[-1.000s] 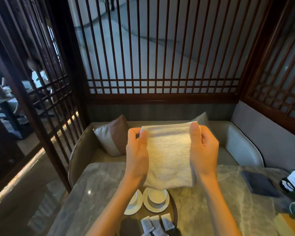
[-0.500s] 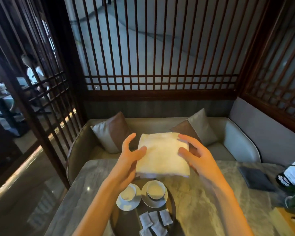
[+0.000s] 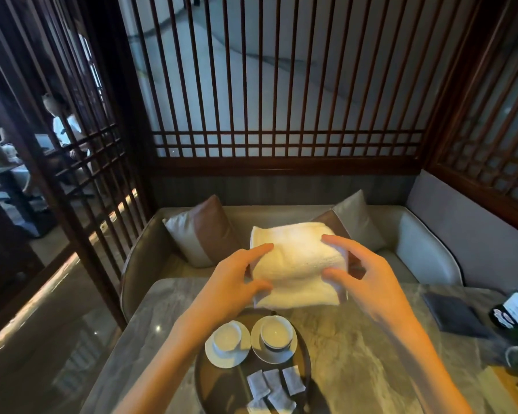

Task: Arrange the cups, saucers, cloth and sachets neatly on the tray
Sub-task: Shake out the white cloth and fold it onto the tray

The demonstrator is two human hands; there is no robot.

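The left hand (image 3: 231, 282) grips the left edge of the folded cloth (image 3: 296, 264), thumb on top and fingers curled toward the underside. The cloth is held up above the far end of the table (image 3: 356, 339), just beyond the tray (image 3: 204, 380) and clear of it. It looks like soft, thick terry: light, limp, likely to sag or unfold if held by one edge only, so a hold on both sides with support beneath suits it best. On the tray's far half sit two cups (image 3: 276, 332) on their saucers (image 3: 227, 355), side by side; these look like thin ceramic, fragile and smooth, best moved by the saucer rim. Nearer lie the sachets (image 3: 274, 383), small, flat and loosely overlapping, easy to scatter. The right hand (image 3: 371, 282) grips the cloth's right edge, thumb on top, fingers spread along its side.
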